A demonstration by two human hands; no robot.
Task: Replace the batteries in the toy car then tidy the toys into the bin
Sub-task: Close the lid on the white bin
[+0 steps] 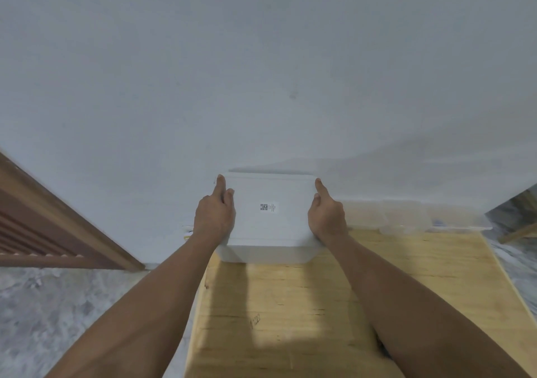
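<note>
A white lidded plastic bin point(268, 223) stands at the far end of a light wooden table point(319, 305), against the white wall. Its lid is on and carries a small QR-code label point(268, 207). My left hand point(214, 213) grips the bin's left side, index finger stretched along the lid's edge. My right hand point(327, 216) grips the right side the same way. No toy car, batteries or other toys are in sight; whatever the bin holds is hidden by the lid.
Clear plastic containers point(406, 217) sit at the table's far right by the wall. A brown wooden door frame point(58, 217) runs along the left. Grey marbled floor point(72, 305) lies to the left of the table and at the far right.
</note>
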